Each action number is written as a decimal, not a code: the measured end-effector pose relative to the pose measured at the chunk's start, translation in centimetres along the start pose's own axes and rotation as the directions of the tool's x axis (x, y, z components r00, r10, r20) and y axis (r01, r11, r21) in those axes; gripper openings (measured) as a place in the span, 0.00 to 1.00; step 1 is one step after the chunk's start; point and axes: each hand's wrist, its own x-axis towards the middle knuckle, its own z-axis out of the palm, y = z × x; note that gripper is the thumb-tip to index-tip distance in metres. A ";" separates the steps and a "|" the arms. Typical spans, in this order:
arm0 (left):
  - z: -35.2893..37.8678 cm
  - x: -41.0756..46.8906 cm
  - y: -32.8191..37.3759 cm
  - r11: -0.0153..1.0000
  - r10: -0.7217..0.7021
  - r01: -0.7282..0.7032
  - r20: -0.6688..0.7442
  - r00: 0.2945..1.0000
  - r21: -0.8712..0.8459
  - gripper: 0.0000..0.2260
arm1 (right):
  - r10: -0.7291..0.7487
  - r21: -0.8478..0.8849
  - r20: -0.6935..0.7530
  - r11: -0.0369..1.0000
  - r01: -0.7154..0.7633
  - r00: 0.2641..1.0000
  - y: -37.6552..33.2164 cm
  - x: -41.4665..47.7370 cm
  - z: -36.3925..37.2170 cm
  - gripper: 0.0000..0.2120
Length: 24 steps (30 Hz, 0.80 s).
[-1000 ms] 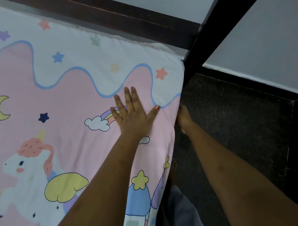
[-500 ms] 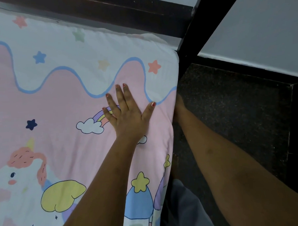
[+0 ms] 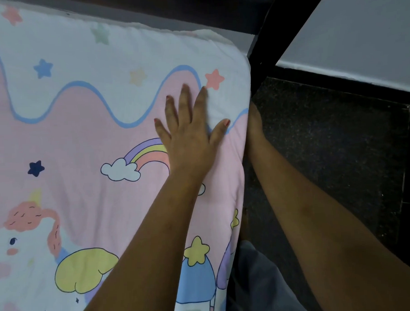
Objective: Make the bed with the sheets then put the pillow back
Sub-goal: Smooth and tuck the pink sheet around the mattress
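- Lying flat and smooth across the bed [image 3: 217,6], the sheet [image 3: 82,136] wraps over the rounded far right corner and hangs down the side. It is soft, matte cloth, pink in the middle, with a white border beyond a wavy blue line.
- Cartoon prints cover the sheet. There is a white unicorn [image 3: 28,243] with a coral mane and a yellow wing, and a pastel rainbow [image 3: 145,152] rising out of a white cloud [image 3: 119,170]. A little blue-roofed house [image 3: 197,283] is topped by a yellow star, and stars in coral, blue, navy and pale green are scattered about.
- The left hand [image 3: 189,137] rests palm-down on the sheet near that corner. Its fingers [image 3: 184,102] are straight and spread apart, the thumb is angled out toward the edge, and the nails are painted red.
- The right hand [image 3: 254,121] is down against the side of the bed, just below the sheet's edge. Only its back and wrist show, so I cannot tell whether its fingers are gripping the cloth or not.
- A black post [image 3: 271,32] of the bed stands just beyond the corner, and a dark rail runs along the far side.
- Beside the bed is a dark, speckled stone floor [image 3: 326,139], met by a black skirting strip [image 3: 336,81] under a plain grey wall [image 3: 357,29].
- A fold of grey trouser cloth [image 3: 257,281] shows at the bottom, between the two forearms.
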 end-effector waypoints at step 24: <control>-2.2 11.0 1.9 0.985 0.154 -0.163 0.123 0.980 0.061 0.23 | 0.048 -0.255 0.027 0.966 -0.039 0.999 -2.6 2.1 -0.8 0.20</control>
